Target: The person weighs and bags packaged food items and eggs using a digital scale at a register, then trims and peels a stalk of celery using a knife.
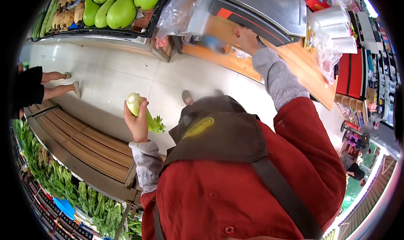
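Observation:
My left hand is closed around a bunch of celery, held over the floor in front of my body. Its pale cut base points up and away from me, while the leafy end shows below the fingers. At the wooden counter, my right hand reaches beside the front edge of a grey and black scale. Blur and the scale's edge hide part of its fingers, so whether it holds anything is unclear. A blurred blue object is just left of that hand.
Green gourds lie in a black crate at the upper left. Plastic bags hang beside the counter. White rolls stand to the right. Leafy greens line a slatted wooden shelf; another person's legs are left.

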Motion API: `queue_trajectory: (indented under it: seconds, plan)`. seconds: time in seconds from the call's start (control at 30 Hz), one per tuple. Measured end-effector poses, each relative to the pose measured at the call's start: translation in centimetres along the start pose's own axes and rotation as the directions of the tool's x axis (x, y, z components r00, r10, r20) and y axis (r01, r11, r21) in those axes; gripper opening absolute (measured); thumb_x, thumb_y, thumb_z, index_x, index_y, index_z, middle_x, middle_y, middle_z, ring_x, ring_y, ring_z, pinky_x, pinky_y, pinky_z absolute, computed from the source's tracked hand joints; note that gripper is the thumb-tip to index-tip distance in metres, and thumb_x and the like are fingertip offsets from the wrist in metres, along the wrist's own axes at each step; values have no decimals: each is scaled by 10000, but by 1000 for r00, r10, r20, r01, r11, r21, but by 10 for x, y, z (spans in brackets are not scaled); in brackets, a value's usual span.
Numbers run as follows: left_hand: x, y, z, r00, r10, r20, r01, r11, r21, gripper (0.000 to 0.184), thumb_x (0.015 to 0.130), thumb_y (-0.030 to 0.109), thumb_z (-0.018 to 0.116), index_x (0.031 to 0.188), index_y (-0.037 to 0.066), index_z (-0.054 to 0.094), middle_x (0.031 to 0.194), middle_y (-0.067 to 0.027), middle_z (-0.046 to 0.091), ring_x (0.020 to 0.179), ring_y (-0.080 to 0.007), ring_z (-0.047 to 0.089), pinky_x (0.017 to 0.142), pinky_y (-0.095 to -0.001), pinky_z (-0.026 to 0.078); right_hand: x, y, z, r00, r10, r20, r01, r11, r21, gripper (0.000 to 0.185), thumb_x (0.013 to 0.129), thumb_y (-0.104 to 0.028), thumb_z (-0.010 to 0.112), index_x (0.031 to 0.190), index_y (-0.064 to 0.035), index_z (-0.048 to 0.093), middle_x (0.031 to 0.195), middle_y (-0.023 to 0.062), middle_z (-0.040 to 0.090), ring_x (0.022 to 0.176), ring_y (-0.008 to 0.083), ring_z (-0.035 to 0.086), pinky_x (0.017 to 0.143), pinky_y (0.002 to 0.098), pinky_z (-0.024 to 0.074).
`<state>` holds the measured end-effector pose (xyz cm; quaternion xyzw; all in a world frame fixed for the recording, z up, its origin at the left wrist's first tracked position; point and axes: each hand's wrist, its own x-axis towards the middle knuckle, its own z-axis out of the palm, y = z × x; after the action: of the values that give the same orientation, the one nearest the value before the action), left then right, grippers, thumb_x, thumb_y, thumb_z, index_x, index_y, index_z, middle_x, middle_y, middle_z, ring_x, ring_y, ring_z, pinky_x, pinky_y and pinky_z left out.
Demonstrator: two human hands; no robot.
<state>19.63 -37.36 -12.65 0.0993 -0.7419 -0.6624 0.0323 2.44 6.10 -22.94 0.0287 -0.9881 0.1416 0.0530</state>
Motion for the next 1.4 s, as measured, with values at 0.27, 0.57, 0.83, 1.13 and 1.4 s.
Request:
queue_trajectory:
  seconds: [0.27, 0.57, 0.83, 1.13, 1.4]
  plan:
    - [-48, 6, 56, 989, -23, -143, 17, 999, -44, 263, 891, 76, 592, 1123, -22, 514, 910, -89, 619, 793, -147, 590, 751, -282, 497, 5, 17, -4, 949, -315, 31, 316, 949, -19, 270, 815, -276, 573, 978, -67, 627, 1064, 169, 622, 892, 331, 629, 781, 404, 501]
    - [-78, 34, 148, 985, 67, -157, -66, 998, 14, 334, 918, 136, 567, 1180, -44, 461, 921, -110, 618, 797, -173, 591, 747, -294, 491, -16, 10, -40, 975, -195, 108, 185, 978, 100, 212, 850, -127, 456, 938, -13, 612, 947, 184, 653, 839, 352, 638, 734, 409, 505]
    - [-104, 59, 183, 934, 112, -338, -142, 988, -66, 380, 937, 202, 535, 1210, -36, 422, 938, -124, 597, 826, -202, 575, 770, -330, 480, -85, 122, -70, 989, 37, 146, -138, 616, 775, 243, 857, -209, 518, 979, -36, 636, 963, 169, 644, 922, 327, 604, 791, 423, 475]
    - [-107, 54, 148, 765, -156, -625, -323, 747, -581, 442, 928, 487, 479, 990, 49, 478, 954, -114, 529, 883, -259, 519, 883, -436, 451, -108, 148, -58, 984, -177, -13, 175, 979, -108, 302, 881, -316, 529, 958, -25, 517, 914, 179, 589, 827, 376, 596, 704, 473, 483]
    - [-185, 32, 115, 621, -318, -716, -520, 516, -681, 511, 892, 569, 483, 963, 62, 493, 922, -84, 532, 859, -245, 523, 861, -406, 454, -128, 95, -56, 482, -328, 812, -768, 287, 572, 262, 913, -262, 419, 948, -24, 522, 748, 95, 550, 697, 213, 563, 605, 345, 477]
